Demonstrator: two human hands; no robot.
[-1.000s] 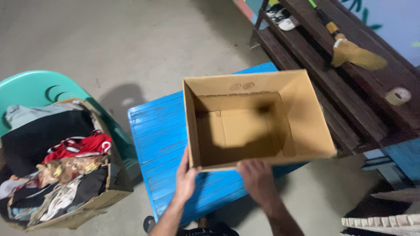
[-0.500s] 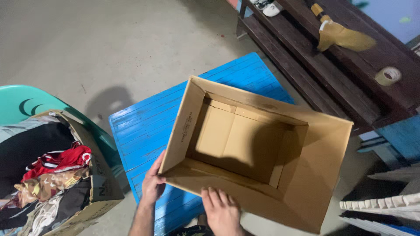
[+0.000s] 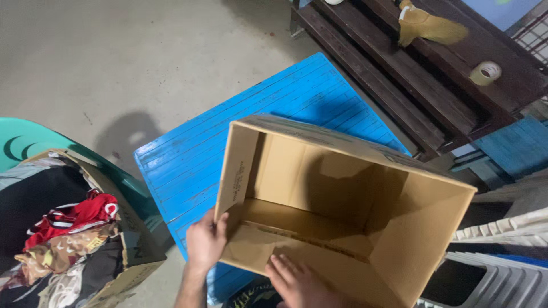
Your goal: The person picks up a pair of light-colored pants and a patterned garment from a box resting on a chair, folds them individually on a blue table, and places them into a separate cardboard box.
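A bare grey concrete floor (image 3: 114,63) under flat light, with a blue slatted wooden surface (image 3: 285,108) at centre, a dark wooden slatted bench (image 3: 411,68) behind it and a green plastic chair (image 3: 23,142) at far left
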